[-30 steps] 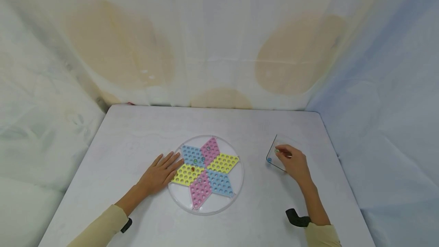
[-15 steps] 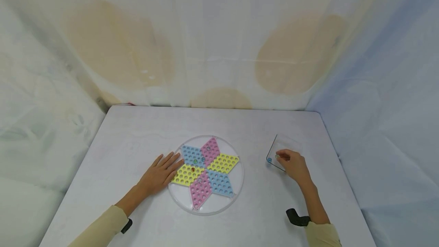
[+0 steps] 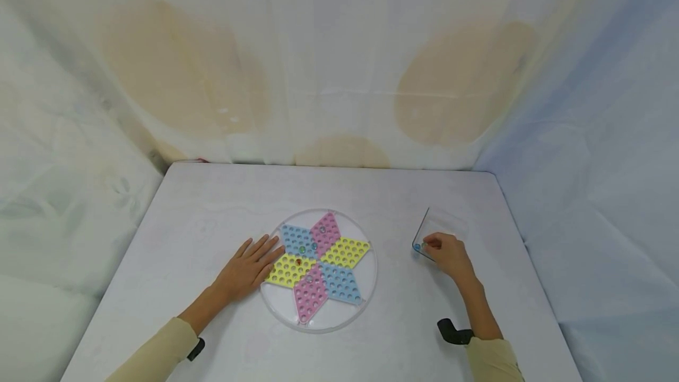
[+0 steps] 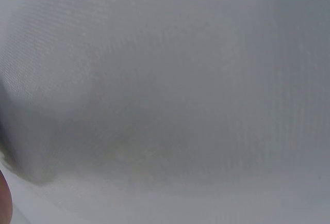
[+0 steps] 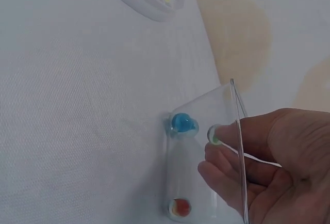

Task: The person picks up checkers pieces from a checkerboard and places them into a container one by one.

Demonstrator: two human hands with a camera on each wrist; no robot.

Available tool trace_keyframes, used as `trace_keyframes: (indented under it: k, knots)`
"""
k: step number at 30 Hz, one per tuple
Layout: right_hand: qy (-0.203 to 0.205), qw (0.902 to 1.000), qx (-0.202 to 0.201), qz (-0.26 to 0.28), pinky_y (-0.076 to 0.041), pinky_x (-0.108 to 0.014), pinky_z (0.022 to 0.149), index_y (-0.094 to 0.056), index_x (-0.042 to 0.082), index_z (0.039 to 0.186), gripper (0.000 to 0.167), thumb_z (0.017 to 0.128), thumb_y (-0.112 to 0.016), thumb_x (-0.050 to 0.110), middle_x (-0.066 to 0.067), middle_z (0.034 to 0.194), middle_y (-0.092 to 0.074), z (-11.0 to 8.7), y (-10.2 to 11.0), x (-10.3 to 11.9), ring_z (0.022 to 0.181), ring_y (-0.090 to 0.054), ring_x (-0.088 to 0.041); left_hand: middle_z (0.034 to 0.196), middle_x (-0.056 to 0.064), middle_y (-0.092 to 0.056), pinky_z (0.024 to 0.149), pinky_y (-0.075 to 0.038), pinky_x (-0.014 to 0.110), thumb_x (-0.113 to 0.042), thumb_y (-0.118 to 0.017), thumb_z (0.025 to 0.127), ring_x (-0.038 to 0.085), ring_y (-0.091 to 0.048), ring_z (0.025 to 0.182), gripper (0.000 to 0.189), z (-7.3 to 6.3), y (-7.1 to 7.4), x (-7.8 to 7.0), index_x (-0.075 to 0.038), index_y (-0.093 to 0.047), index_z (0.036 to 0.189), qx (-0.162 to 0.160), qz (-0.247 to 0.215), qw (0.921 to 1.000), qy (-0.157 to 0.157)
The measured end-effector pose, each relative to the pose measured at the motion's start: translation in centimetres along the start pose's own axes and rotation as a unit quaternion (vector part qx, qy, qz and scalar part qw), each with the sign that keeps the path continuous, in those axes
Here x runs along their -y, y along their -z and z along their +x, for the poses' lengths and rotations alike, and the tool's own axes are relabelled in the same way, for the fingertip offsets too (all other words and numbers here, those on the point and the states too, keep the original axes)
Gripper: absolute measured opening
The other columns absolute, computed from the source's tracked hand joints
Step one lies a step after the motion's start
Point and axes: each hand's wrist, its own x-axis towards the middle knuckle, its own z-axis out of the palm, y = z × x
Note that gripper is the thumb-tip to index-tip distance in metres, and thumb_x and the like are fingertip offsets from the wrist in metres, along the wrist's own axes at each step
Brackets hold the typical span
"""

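In the head view my left hand [image 3: 242, 270] rests with straight fingers on the left side of a round Chinese checkers board [image 3: 339, 328]. Pink, yellow and blue points with rows of holes form its star, and several marbles sit in the holes. Over at the right, my right hand [image 3: 448, 253] reaches into a clear plastic box [image 3: 420, 227]. Between thumb and fingertips it pinches a clear marble with green inside [image 5: 213, 135]. A blue marble [image 5: 181, 123] and a red-orange marble [image 5: 180, 207] lie at the bottom of the box.
A white-covered table [image 3: 392, 323] bears the board and the box, with a gap of bare cloth between them. Pale curtains [image 3: 339, 63] hang behind the table and along both sides. The left wrist view shows mostly blurred white cloth [image 4: 180, 105].
Holding the marble, my right hand has shifted slightly left and lower within the box, closer to the blue marble. My left hand and the board have stayed put.
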Motion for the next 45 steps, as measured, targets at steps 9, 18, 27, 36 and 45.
trace_keyframes:
  k: [9, 18, 27, 36, 45]
  knots:
    - [-0.017, 0.9998, 0.008, -0.007, -0.056, -0.047, 0.078, -0.069, -0.008, 0.106, 0.018, 0.091, -0.066, 0.002, -0.018, 0.098, -0.070, 0.21, -0.16, 0.12, 0.095, -0.065, -0.036, 0.164, 0.002, -0.024, 0.120, -0.010, 0.050, -0.040, -0.044, 0.104, 0.025, -0.014, 0.151, 0.056, 0.04, 0.11, -0.02, -0.023, -0.035, 0.157, -0.002, 0.001, 1.0000, 0.000]
    - [-0.021, 0.9996, 0.001, -0.017, -0.055, -0.045, 0.072, -0.068, -0.009, 0.102, 0.016, 0.090, -0.064, 0.000, -0.017, 0.093, -0.069, 0.47, -0.48, 0.08, 0.087, -0.065, -0.033, 0.164, 0.002, -0.025, 0.120, -0.013, 0.051, -0.040, -0.045, 0.104, 0.026, -0.016, 0.151, 0.056, 0.00, 0.23, -0.20, -0.023, -0.037, 0.157, -0.007, 0.005, 1.0000, -0.004]
    - [-0.037, 0.9991, 0.001, -0.023, -0.056, -0.042, 0.068, -0.068, -0.008, 0.104, 0.017, 0.092, -0.062, 0.002, -0.018, 0.094, -0.068, 0.48, -0.70, 0.33, 0.085, -0.065, -0.032, 0.163, 0.005, -0.028, 0.119, -0.015, 0.054, -0.037, -0.048, 0.103, 0.028, -0.018, 0.150, 0.055, 0.08, 0.33, -0.21, -0.020, -0.039, 0.155, -0.018, -0.015, 0.9997, -0.008]
    - [-0.037, 0.9989, 0.001, -0.029, -0.056, -0.044, 0.069, -0.069, -0.008, 0.101, 0.015, 0.091, -0.063, 0.002, -0.016, 0.092, -0.069, 0.66, -0.73, 0.31, 0.085, -0.065, -0.031, 0.164, 0.003, -0.025, 0.119, -0.013, 0.052, -0.038, -0.046, 0.104, 0.027, -0.016, 0.151, 0.055, 0.12, 0.36, -0.19, -0.022, -0.037, 0.156, -0.009, -0.015, 0.9998, -0.005]
    - [-0.036, 0.9986, 0.006, -0.038, -0.056, -0.043, 0.068, -0.069, -0.008, 0.101, 0.015, 0.091, -0.064, 0.003, -0.016, 0.092, -0.069, 0.87, -0.79, 0.18, 0.083, -0.065, -0.031, 0.161, 0.006, -0.032, 0.117, -0.019, 0.056, -0.037, -0.050, 0.102, 0.030, -0.023, 0.148, 0.054, 0.08, 0.52, -0.34, -0.019, -0.043, 0.153, -0.038, -0.023, 0.9989, -0.016]
